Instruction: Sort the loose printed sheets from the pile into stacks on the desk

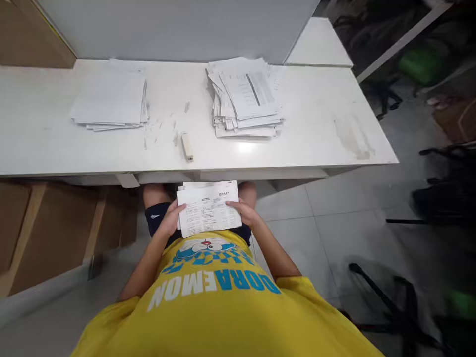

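Observation:
Over my lap, below the desk's front edge, I hold several printed paper sheets [208, 210] roughly stacked together. My left hand [171, 216] grips their left edge, thumb on top and fingers hidden underneath. At the right edge, my right hand [243, 212] pinches them the same way. The top sheet carries printed rows and a small logo at its upper right. Ahead on the desk lies a messy pile of printed papers [247, 96]. A neater paper stack [111, 99], blank on top, sits to the left. Between them is a small white stapler-like block [187, 147].
The white desk [316, 134] has dark smudges and a grey partition [178, 29] behind it. Brown cardboard boxes [59, 238] stand under the desk at left, and another box [33, 34] is at its back left. Black chair bases [397, 307] stand on the tiled floor at right.

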A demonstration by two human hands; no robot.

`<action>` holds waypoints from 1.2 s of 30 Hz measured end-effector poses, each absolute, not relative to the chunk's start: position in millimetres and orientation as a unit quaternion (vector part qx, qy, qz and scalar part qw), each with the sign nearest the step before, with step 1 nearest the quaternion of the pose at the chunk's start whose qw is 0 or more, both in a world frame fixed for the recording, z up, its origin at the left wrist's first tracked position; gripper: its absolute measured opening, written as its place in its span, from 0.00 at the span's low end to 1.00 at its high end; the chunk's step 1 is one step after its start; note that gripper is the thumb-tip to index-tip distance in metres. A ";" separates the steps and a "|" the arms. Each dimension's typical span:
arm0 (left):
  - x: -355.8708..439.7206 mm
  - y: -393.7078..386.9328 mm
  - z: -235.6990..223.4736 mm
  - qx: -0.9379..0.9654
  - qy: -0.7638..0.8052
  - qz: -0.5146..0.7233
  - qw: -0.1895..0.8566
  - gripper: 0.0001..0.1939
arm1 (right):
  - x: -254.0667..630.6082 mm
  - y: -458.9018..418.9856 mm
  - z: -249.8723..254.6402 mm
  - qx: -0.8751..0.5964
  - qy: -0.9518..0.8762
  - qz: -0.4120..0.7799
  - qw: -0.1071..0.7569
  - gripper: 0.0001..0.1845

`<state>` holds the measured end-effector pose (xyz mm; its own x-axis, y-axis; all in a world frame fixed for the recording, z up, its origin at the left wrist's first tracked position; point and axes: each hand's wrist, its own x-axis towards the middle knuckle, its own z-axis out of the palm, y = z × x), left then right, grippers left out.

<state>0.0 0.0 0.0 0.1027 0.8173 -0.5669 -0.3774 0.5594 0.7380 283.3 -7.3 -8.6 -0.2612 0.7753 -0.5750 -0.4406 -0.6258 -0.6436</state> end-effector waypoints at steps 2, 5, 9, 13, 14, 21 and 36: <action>-8.5 -0.2 -10.4 0.185 0.507 0.414 0.733 0.25 | 288.7 -15.6 -12.3 -0.464 -0.172 0.776 0.390 0.19; -13.3 0.2 -25.7 0.159 0.488 0.376 0.771 0.23 | 293.0 -24.6 -17.8 -0.468 -0.158 0.776 0.391 0.18; 2.5 2.6 -39.7 0.150 0.471 0.262 0.829 0.22 | 292.2 -28.2 -24.3 -0.487 -0.138 0.766 0.397 0.16; 26.2 3.3 -43.9 0.151 0.474 0.246 0.832 0.23 | 295.4 -30.7 -28.5 -0.515 -0.129 0.742 0.410 0.18; 30.1 2.9 -44.3 0.159 0.484 0.268 0.817 0.23 | 297.0 -32.0 -29.0 -0.527 -0.129 0.732 0.413 0.18; 40.2 -6.9 -47.6 0.169 0.528 0.374 0.743 0.27 | 298.3 -42.6 -27.1 -0.533 -0.125 0.726 0.417 0.21; 55.9 0.8 -51.8 0.131 0.488 0.386 0.772 0.27 | 306.6 -40.9 -32.1 -0.558 -0.124 0.698 0.431 0.19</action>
<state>55.9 0.8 -51.8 0.2258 0.7247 -0.6511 -0.4682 0.6668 0.5798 306.6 -40.9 -32.1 -0.0058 0.7401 -0.6724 -0.4621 -0.5983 -0.6546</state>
